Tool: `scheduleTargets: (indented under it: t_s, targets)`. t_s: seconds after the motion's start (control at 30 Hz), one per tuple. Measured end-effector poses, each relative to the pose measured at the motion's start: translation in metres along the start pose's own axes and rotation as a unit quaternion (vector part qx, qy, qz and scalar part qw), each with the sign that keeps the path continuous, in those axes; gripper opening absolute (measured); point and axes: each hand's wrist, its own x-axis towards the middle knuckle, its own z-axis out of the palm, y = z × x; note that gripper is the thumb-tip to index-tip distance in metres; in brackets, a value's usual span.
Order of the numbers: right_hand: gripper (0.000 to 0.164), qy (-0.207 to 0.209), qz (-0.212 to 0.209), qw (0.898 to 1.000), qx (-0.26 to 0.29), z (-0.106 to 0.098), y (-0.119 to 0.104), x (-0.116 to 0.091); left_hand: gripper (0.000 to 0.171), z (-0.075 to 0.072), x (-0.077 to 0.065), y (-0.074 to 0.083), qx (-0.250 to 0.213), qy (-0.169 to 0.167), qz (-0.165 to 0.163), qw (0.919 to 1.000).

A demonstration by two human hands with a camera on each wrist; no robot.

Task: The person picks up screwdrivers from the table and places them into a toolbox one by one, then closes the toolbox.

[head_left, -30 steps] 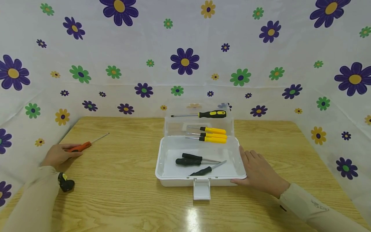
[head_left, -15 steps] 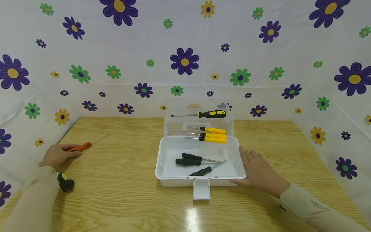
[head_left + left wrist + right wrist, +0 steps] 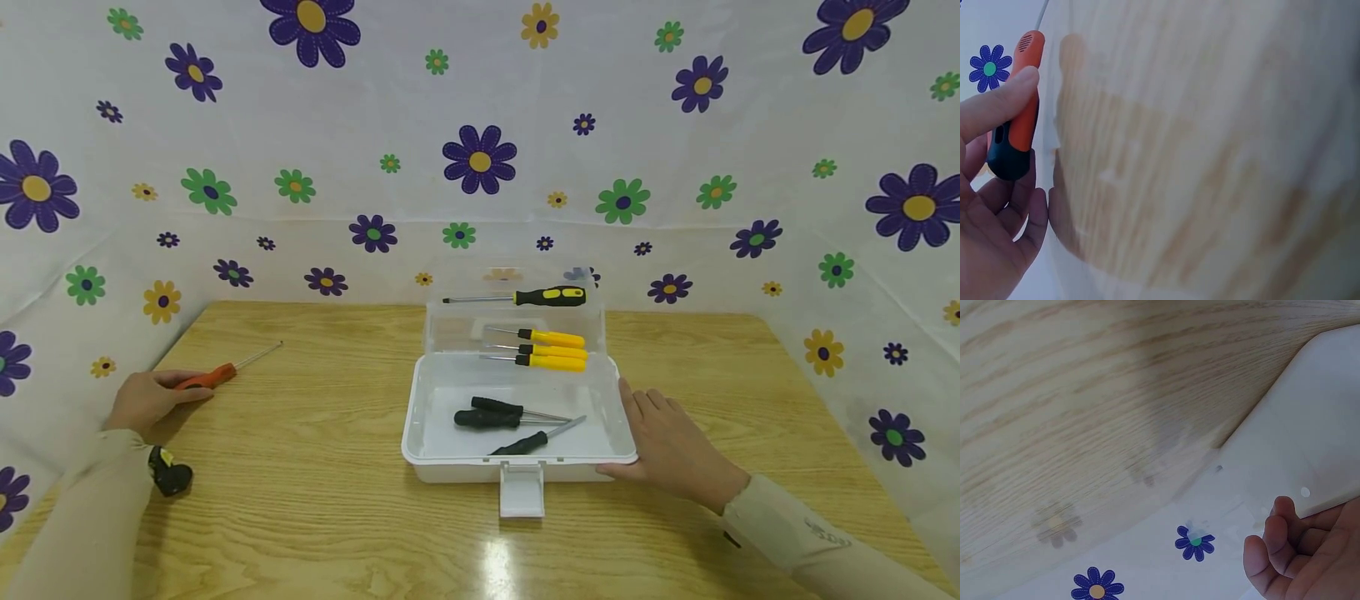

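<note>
My left hand [image 3: 146, 402] is at the table's left side and pinches the handle of an orange and black screwdriver [image 3: 217, 377]. Its thin shaft points away to the right. In the left wrist view, thumb and fingers hold the handle [image 3: 1025, 125] from both sides. My right hand [image 3: 671, 442] holds the front right corner of an open white toolbox [image 3: 450, 472], thumb at the front and fingers along the side wall. The right wrist view shows curled fingers [image 3: 1291, 550] beside the white wall. Several black-handled screwdrivers [image 3: 487, 417] lie inside the box.
The toolbox's clear lid [image 3: 438, 329] stands raised at the back. Three yellow screwdrivers [image 3: 558, 363] and a larger black and yellow screwdriver [image 3: 551, 297] show at the lid. A white latch [image 3: 522, 492] hangs down in front. A flowered cloth [image 3: 345, 133] surrounds the wooden table [image 3: 322, 500].
The orange screwdriver in my left hand has shifted very slightly, its tip a little higher in view. My right hand and the toolbox stay where they were.
</note>
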Motion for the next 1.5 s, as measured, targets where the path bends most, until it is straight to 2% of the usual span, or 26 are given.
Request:
scheduleTargets:
  t_s: [0.2, 0.47, 0.67, 0.9, 1.23, 1.5]
  targets:
    - [0.110, -0.002, 0.001, 1.000, 0.001, 0.000, 0.000, -0.001, 0.067, -0.001, 0.000, 0.000, -0.007, 0.003, -0.010, 0.9999]
    - [0.109, -0.004, 0.001, 1.000, -0.002, -0.001, 0.001, 0.000, 0.070, -0.003, 0.004, -0.001, -0.040, -0.012, -0.016, 0.9990]
    - [0.109, -0.007, 0.003, 1.000, 0.002, -0.002, 0.001, 0.000, 0.067, -0.005, 0.004, 0.009, -0.045, -0.018, -0.007, 0.9988]
    - [0.109, -0.006, 0.002, 1.000, -0.002, -0.002, 0.001, 0.000, 0.066, -0.002, 0.004, 0.020, -0.067, -0.024, -0.012, 0.9974]
    - [0.109, -0.004, 0.002, 1.000, 0.000, -0.002, 0.001, 0.001, 0.056, 0.001, 0.008, 0.042, -0.069, 0.007, 0.032, 0.9971]
    - [0.109, -0.001, -0.001, 1.000, -0.004, 0.000, 0.002, 0.001, 0.052, 0.005, 0.013, 0.061, -0.073, 0.011, 0.073, 0.9946]
